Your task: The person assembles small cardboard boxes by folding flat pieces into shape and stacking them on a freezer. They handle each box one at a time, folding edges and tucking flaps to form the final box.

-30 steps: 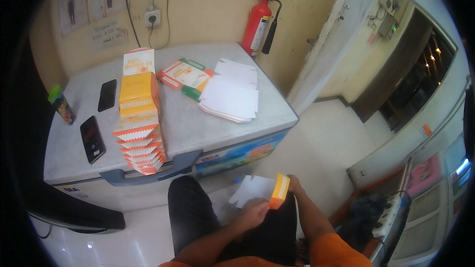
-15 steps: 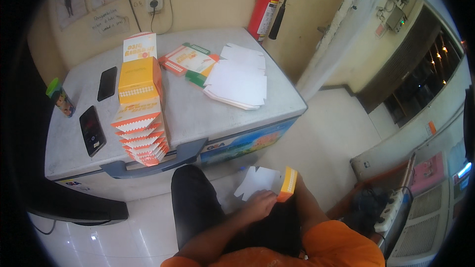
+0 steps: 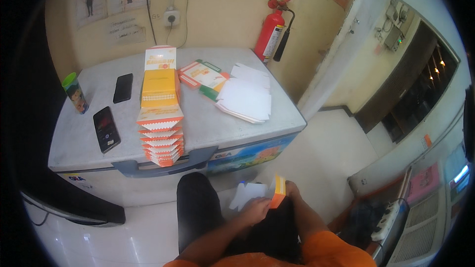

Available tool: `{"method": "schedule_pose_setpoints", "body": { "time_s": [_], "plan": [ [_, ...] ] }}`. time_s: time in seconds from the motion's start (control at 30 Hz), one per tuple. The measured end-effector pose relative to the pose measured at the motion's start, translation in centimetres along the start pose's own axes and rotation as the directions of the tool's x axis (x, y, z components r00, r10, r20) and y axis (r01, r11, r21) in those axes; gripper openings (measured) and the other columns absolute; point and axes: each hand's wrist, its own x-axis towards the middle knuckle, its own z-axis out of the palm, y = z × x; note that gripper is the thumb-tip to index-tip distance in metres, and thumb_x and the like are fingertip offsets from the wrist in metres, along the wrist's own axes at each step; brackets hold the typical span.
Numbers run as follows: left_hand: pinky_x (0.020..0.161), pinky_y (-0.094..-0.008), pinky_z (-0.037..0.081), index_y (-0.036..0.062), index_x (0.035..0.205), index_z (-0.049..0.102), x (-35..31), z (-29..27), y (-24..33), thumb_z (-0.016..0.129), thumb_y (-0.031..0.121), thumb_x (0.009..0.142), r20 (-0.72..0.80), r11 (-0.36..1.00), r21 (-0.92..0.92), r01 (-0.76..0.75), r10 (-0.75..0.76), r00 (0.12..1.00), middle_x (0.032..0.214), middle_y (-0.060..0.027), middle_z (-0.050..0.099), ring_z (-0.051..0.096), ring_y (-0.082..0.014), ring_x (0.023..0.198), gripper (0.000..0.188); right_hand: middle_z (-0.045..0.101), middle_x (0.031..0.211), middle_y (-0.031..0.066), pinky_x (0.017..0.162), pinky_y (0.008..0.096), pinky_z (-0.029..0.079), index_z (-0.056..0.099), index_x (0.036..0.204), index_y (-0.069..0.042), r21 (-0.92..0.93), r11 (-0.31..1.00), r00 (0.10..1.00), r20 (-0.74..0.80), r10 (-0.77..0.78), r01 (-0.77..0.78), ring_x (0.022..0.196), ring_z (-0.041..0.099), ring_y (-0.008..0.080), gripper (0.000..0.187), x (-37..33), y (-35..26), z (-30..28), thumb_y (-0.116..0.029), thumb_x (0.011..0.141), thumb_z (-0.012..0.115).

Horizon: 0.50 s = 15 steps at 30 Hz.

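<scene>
The part-folded carton (image 3: pixel 257 191) is over the person's lap (image 3: pixel 272 235), its white panel (image 3: pixel 246 196) spread leftward and its yellow-and-orange wall (image 3: pixel 278 194) raised — compared with half a second ago the panel shows narrower and the wall more edge-on, which suggests a slight turn, with the folding probably unfinished. The left hand (image 3: pixel 256 211) pinches the carton's near edge beside that wall; the right hand (image 3: pixel 293 191) is at its right side, fingers hidden, so I cannot tell whether they grip. Beyond, the grey-topped chest (image 3: pixel 210 131) bears overlapping orange-and-white cartons (image 3: pixel 161 131) and flat white blanks (image 3: pixel 246 98).
</scene>
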Motion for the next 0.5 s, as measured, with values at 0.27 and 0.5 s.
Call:
{"method": "schedule_pose_setpoints", "body": {
  "time_s": [0.27, 0.5],
  "plan": [
    [0.085, -0.0513, 0.051, 0.0063, 0.118, 0.062, 0.3, -0.1, 0.2, 0.06, 0.006, 0.086, 0.421, 0.973, 0.203, 0.113, -0.191, 0.886, 0.099, -0.02, 0.069, 0.065, -0.0403, 0.098, 0.033, 0.066, 0.095, 0.017, 0.084, 0.0367, 0.051, 0.07, 0.098, -0.002, 0.537, 0.506, 0.734, -0.558, -0.387, 0.675, 0.089, 0.064, 0.0291, 0.015, -12.6, -6.8, -4.3, -0.01, 0.096, 0.057],
    [0.092, -0.047, 0.048, 0.0085, 0.129, 0.059, 1.5, -2.4, 2.4, 0.065, 0.008, 0.087, 0.282, 0.949, 0.294, -0.117, 0.031, 0.959, 0.115, -0.0186, 0.064, 0.06, -0.0364, 0.11, 0.043, 0.051, 0.064, 0.0147, 0.06, 0.0394, 0.04, 0.049, 0.067, 0.001, 0.39, 0.606, 0.72, -0.349, -0.6, 0.694, 0.06, 0.052, 0.0286, 0.03, -17.3, -7.6, -7.2, -0.008, 0.094, 0.06]
  ]
}}
